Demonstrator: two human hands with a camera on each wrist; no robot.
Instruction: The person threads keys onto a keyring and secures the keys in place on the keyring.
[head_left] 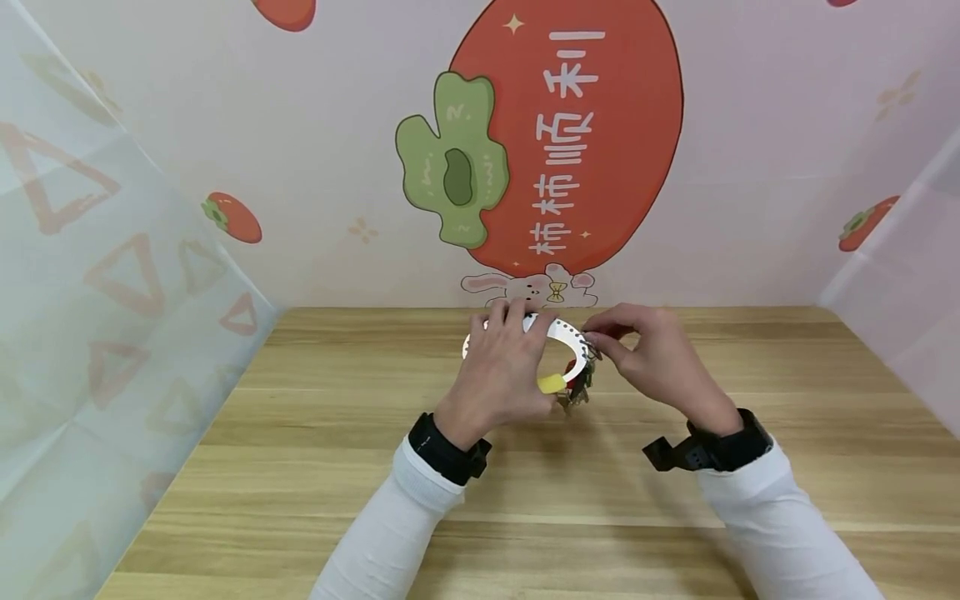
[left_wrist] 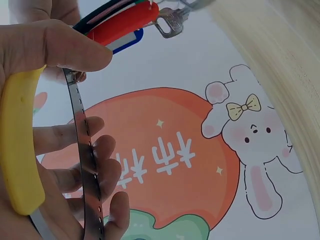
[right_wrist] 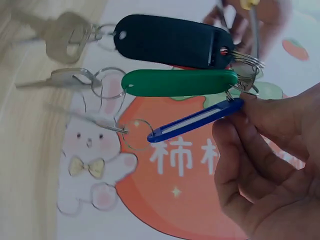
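Observation:
My left hand grips a large metal key ring, a flat band punched with small holes. A yellow sleeve covers part of it, with my left thumb alongside. Fingers of my right hand pinch the end of a blue key tag at the ring's right side. Above that tag in the right wrist view hang a green key tag and a black key tag, each with a key on a small split ring. The left wrist view also shows a red key tag.
A wooden table lies beneath both hands. Behind it stands a printed backdrop with a large red fruit and a rabbit. Patterned side panels border the table left and right.

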